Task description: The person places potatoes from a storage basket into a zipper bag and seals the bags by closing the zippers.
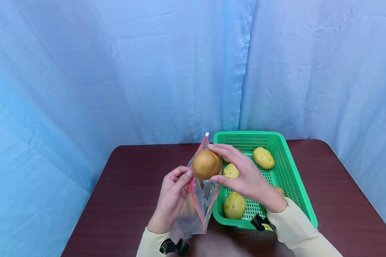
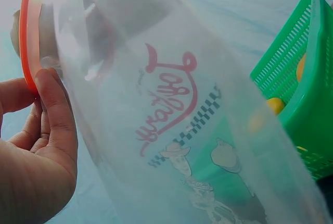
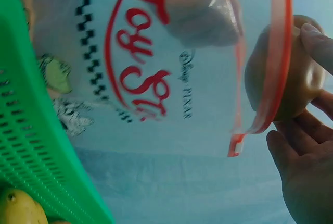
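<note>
My left hand point(image 1: 173, 194) pinches the red rim of a clear zip bag point(image 1: 193, 223) between thumb and fingers. The bag's mouth gapes, and its side bears red lettering, a checkered strip and cartoon figures. Between the thumb and fingertips of my right hand point(image 1: 244, 173) is a round golden-brown potato point(image 1: 206, 164), held at the bag's mouth. In the right wrist view, part of that potato point(image 3: 307, 86) shows behind the red rim. Inside the bag, a rounded brownish thing point(image 3: 203, 23) is blurred by the plastic.
A green perforated basket point(image 1: 297, 185) stands on the dark brown table point(image 1: 132, 178), right of the bag. Several yellow potatoes lie in it, including one point(image 1: 263, 158) at the back and one point(image 1: 234, 205) near the front. Blue curtains point(image 1: 167, 71) hang behind the table.
</note>
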Tool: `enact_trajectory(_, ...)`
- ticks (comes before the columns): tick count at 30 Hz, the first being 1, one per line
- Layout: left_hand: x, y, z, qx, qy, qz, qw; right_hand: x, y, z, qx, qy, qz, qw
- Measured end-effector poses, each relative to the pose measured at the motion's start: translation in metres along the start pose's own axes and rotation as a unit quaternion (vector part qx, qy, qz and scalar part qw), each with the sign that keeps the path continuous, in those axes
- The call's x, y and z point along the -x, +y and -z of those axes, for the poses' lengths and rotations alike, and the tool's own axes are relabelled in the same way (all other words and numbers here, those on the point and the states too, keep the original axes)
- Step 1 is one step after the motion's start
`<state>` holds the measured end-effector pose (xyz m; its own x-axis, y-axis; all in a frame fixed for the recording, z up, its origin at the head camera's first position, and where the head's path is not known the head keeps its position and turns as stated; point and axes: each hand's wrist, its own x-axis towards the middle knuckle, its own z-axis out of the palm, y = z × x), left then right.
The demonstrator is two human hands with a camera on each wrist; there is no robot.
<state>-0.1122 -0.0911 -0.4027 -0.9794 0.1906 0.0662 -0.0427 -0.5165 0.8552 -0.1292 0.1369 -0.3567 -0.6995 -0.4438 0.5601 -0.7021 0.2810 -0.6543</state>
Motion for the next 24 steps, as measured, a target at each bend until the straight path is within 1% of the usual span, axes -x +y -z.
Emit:
enact_trajectory(3, 0.000, 0.002, 0.001, 0.000, 0.003, 0.000, 1.0000, 0.003, 0.003, 0.000, 0.038, -0.011, 0.006, 0.999)
enact_trajectory(6, -0.001, 0.005, 0.003, 0.001, 0.014, -0.007, 0.9999, 0.004, 0.007, -0.001, 0.054, -0.030, 0.007, 0.998)
enact_trajectory(10, -0.002, 0.009, 0.006, 0.000, 0.024, -0.015, 0.9996, 0.004, 0.011, -0.002, 0.059, -0.065, 0.004, 0.996)
enact_trajectory(13, -0.003, 0.011, 0.006, -0.003, 0.021, -0.015, 0.9997, 0.004, 0.013, -0.003, 0.062, -0.089, -0.001, 0.994)
enact_trajectory(16, -0.003, 0.013, 0.006, -0.004, 0.017, -0.017, 0.9997, 0.004, 0.014, -0.003, 0.058, -0.100, -0.011, 0.993)
enact_trajectory(20, -0.004, 0.015, 0.007, 0.001, 0.017, -0.023, 0.9996, 0.006, 0.016, -0.003, 0.045, -0.094, -0.028, 0.994)
enact_trajectory(22, -0.004, 0.016, 0.008, 0.005, 0.015, -0.028, 0.9995, 0.005, 0.017, -0.004, 0.040, -0.079, -0.043, 0.995)
enact_trajectory(24, -0.004, 0.017, 0.008, 0.007, 0.014, -0.032, 0.9994, 0.005, 0.018, -0.004, 0.029, -0.057, -0.072, 0.995)
